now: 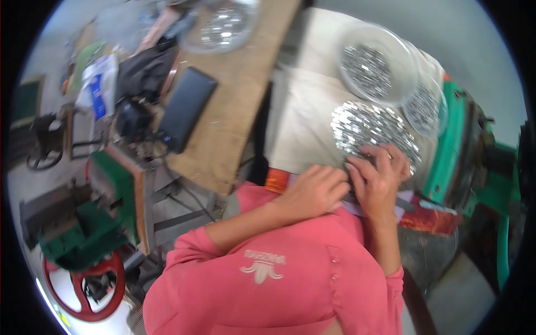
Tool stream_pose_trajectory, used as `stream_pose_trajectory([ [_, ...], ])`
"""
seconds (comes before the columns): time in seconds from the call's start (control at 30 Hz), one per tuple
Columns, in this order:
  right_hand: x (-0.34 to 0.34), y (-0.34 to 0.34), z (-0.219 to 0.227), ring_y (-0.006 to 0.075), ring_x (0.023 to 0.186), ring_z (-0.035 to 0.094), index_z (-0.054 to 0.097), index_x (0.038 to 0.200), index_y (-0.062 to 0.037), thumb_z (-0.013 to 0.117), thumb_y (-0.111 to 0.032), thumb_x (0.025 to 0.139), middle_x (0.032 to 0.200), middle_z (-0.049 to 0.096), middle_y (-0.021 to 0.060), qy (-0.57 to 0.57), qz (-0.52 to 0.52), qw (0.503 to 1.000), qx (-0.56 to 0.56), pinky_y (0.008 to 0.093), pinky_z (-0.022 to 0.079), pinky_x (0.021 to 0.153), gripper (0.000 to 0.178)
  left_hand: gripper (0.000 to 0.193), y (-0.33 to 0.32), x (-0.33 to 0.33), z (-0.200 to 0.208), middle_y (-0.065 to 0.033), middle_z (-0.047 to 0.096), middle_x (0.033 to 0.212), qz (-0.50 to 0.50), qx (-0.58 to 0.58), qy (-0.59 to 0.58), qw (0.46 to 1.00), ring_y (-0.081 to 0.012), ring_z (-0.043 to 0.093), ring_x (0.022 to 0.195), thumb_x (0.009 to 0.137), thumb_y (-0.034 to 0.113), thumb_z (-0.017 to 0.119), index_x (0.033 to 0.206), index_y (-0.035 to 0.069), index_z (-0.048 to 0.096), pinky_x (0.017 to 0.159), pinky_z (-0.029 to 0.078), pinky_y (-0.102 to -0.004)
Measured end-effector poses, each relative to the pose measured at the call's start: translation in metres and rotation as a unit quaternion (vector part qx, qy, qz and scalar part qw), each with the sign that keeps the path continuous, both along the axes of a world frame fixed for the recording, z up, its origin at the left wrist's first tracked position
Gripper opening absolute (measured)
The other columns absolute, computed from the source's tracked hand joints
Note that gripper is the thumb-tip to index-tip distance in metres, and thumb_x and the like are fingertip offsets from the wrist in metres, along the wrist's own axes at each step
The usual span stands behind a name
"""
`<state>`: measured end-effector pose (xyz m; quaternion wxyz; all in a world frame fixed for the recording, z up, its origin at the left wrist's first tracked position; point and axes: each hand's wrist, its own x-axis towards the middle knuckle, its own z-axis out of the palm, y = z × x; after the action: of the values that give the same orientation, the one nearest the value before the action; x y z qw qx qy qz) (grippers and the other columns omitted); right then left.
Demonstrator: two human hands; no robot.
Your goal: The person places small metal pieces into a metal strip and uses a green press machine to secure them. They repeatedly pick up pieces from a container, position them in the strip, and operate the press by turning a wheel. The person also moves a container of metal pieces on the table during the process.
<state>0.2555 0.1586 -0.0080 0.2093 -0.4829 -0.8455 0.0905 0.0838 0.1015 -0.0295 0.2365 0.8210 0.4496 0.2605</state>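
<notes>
Both hands work close together at the near edge of the pile of small shiny metal pieces on the counter: the left hand curled narrow, the right hand with fingers bent onto the pieces. Sorting or gathering seems underway; next calls for a fine pinch. What either holds, I cannot tell.

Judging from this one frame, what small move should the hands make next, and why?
Probably the right hand should pinch a few pieces off the near edge of the heap of small shiny metal parts and draw them toward the left hand. Its fingertips already rest on that edge, and the left hand waits curled right beside it.
</notes>
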Motion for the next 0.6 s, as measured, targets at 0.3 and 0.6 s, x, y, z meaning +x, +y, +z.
stream_pose_trajectory([
  [0.3,-0.014,0.002,0.005,0.0256,0.118,0.049,0.074,0.080,-0.0200,0.078,-0.017,0.070,0.111,0.063,-0.0050,-0.038,0.022,0.999,0.013,0.0456,0.026,0.097,0.012,0.026,-0.009,0.002,-0.013,-0.0068,0.056,0.100,-0.008,0.056,0.025,0.998,-0.0237,0.055,0.094,0.072,0.023,0.073,0.088,0.006,0.063,0.083,0.043,-0.0372],
  [0.6,0.019,-0.002,0.013,0.0263,0.116,0.048,0.072,0.079,-0.0183,0.082,-0.016,0.068,0.108,0.065,-0.0046,0.042,-0.039,0.998,-0.029,0.0452,0.026,0.096,0.015,0.032,-0.002,-0.004,0.000,-0.0051,0.060,0.103,0.020,-0.014,-0.022,0.999,-0.0242,0.057,0.093,0.073,0.028,0.078,0.096,0.009,0.066,0.080,0.043,-0.0389],
])
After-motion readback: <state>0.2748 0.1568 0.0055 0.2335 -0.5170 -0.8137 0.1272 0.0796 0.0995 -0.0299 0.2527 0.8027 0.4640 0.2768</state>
